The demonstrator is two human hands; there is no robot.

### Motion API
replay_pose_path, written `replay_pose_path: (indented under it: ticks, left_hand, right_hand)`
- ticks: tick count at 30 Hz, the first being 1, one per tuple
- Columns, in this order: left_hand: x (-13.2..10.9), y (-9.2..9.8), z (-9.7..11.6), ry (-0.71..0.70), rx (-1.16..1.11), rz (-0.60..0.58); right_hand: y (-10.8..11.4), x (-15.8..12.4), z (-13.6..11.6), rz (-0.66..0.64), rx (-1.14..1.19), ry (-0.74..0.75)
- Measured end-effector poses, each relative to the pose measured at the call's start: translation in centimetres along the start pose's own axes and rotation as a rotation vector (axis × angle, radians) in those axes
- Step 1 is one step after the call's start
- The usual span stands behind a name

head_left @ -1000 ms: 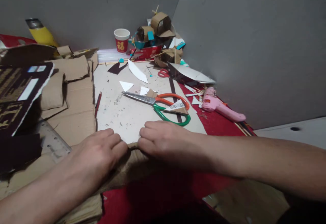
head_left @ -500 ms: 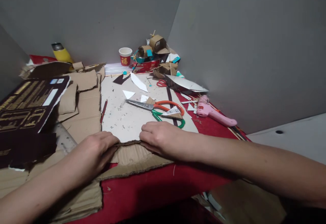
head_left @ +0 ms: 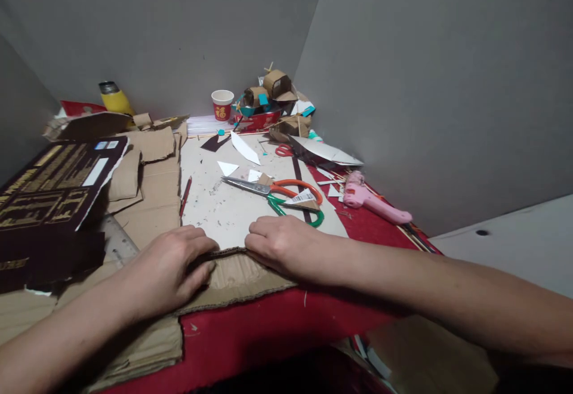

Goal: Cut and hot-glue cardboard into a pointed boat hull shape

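A piece of corrugated cardboard (head_left: pixel 237 277) lies at the near edge of the work surface, with its ridged edge toward me. My left hand (head_left: pixel 179 262) grips its left part, thumb on the near face and fingers over the top edge. On the right part, my right hand (head_left: pixel 277 242) has its fingers curled over the same edge. Just beyond the right hand lie scissors (head_left: pixel 259 187) with one orange and one green handle, blades pointing left. A scrap with a barcode (head_left: pixel 301 197) rests across the handles.
A white board (head_left: pixel 206 203) bears paper scraps and a dark red pencil (head_left: pixel 185 196). Cardboard sheets (head_left: pixel 156 188) and a dark printed box panel (head_left: pixel 58 197) are piled left. A pink glue gun (head_left: pixel 373 200) lies right. A paper cup (head_left: pixel 222 106) and yellow bottle (head_left: pixel 116 100) stand behind.
My left hand has shifted slightly right along the cardboard, and its thumb now shows on the near face. My right hand stays nearly in place. The view has tilted a little.
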State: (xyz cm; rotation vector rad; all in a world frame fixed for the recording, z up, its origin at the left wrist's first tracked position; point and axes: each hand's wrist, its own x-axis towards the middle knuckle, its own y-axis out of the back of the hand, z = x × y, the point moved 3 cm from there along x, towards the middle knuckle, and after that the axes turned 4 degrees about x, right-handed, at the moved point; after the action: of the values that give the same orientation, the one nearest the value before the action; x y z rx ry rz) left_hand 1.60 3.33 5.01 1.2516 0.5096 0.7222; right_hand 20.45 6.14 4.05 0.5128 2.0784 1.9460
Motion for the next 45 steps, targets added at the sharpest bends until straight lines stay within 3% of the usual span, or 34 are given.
replay_pose_path:
  ticks: [7, 14, 22, 26, 32, 37, 40, 45]
  left_hand:
    - [1.0, -0.7, 0.5, -0.084, 0.108, -0.017]
    - [0.7, -0.9, 1.7, -0.270, 0.357, -0.073]
    - [1.2, -0.6, 0.2, -0.059, 0.076, 0.022]
    - [1.5, -0.5, 0.8, -0.112, 0.109, 0.004]
    - [1.7, -0.8, 1.9, -0.313, 0.305, -0.031]
    - [1.6, -0.5, 0.1, -0.127, -0.028, -0.026]
    - [0.8, 1.4, -1.1, 0.048, -0.187, 0.159]
    - [-1.3, 5.4, -1.7, 0.448, -0.416, 0.717]
  right_hand:
    - [0.6, -0.5, 0.1, -0.035, 0.090, 0.008]
    - [-0.4, -0.9, -1.1, -0.022, -0.012, 0.042]
    - [0.4, -1.0, 1.2, -0.004, 0.344, -0.081]
    - [0.4, -1.2, 0.7, -0.018, 0.315, -0.045]
    - [-0.1, -1.3, -0.9, -0.009, 0.052, 0.071]
    - [-0.1, -1.3, 0.5, 0.006, 0.329, -0.040]
    - [0.1, -1.1, 1.7, 0.068, 0.496, -0.122]
    - [0.5, -1.0, 3.2, 0.345, 0.632, -0.377]
